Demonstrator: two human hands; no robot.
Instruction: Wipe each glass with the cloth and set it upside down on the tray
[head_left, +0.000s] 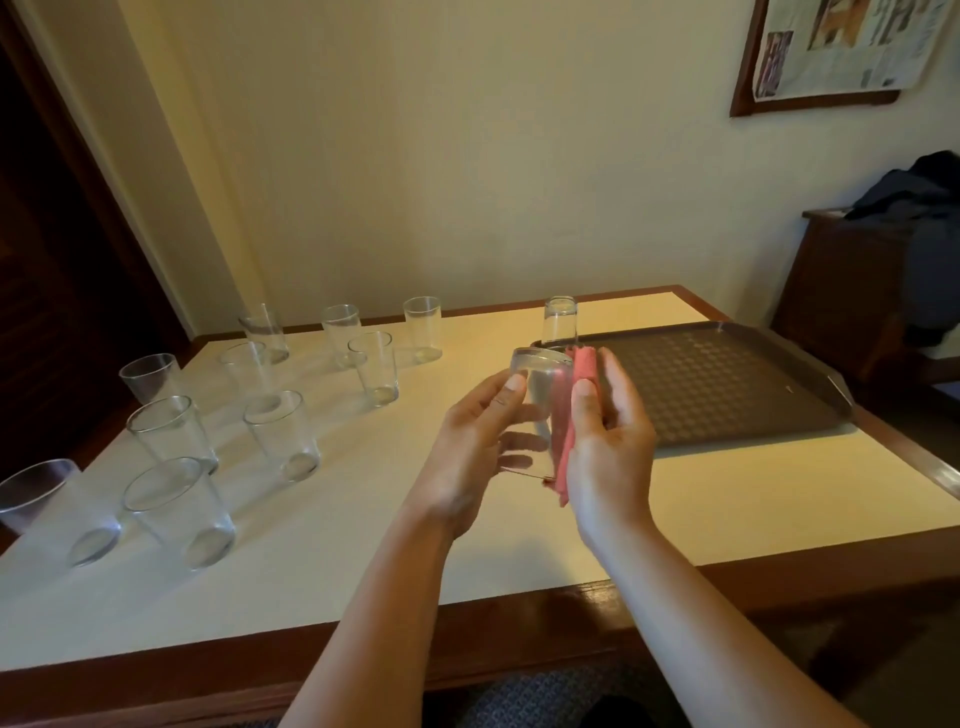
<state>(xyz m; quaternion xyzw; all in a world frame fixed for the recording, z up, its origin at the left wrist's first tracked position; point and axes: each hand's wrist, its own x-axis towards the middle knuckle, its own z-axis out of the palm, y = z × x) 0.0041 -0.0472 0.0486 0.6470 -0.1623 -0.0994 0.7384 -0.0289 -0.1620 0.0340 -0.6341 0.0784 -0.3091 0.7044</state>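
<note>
Single head-worn view, looking forward and down across the table (363, 561) toward the wall (467, 156); both hands close, centre frame; tray (727, 384) right of centre.

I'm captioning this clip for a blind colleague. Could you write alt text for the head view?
A left hand holds a clear glass while the right hand presses a pink cloth against it. One glass stands upside down on a dark tray; ten upright glasses wait at left.
</note>
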